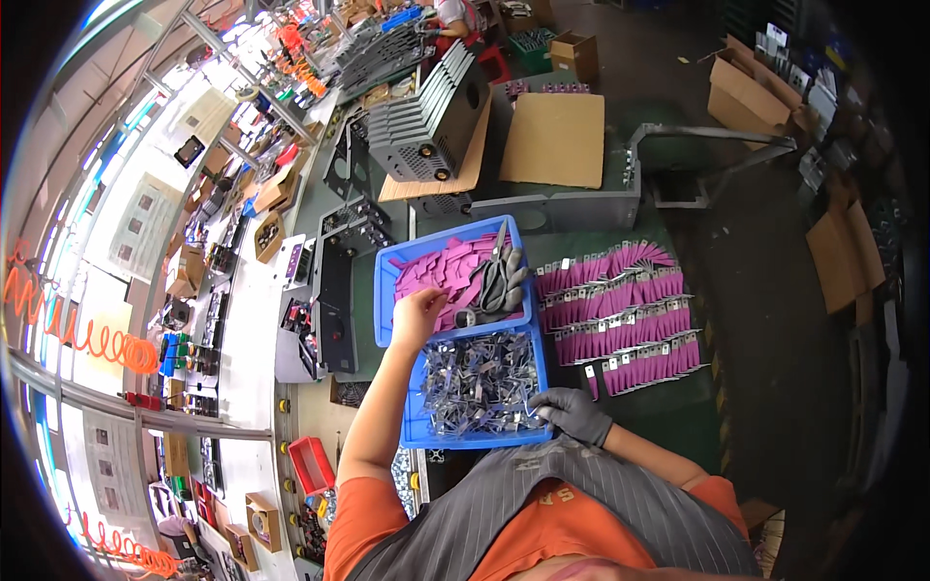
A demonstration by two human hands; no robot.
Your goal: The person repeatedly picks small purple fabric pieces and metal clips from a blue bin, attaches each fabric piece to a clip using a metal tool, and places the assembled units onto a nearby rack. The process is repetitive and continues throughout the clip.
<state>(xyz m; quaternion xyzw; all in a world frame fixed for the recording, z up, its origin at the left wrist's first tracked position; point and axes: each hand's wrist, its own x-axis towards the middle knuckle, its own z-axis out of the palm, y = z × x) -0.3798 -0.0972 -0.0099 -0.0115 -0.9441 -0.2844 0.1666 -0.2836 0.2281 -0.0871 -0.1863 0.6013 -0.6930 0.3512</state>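
Left hand (pixel 417 315), bare: fingers drawn together over flat purple strips (pixel 436 266), upper blue plastic bin (pixel 385 308); grip unclear. Right hand (pixel 573 414), grey-gloved: fingers curled beside shiny metal pieces (pixel 480 378), lower blue bin (pixel 415 428); hold unclear. Orange shirt (pixel 528 537): yellow lettering (pixel 560 496).

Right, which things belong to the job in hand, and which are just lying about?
Seemingly the job's:
pink strips by the left hand
metal parts by the gloved right hand
upper blue bin
lower blue bin
pink-and-metal rows

Seemingly lying about:
loose grey glove
cardboard sheet
red tray
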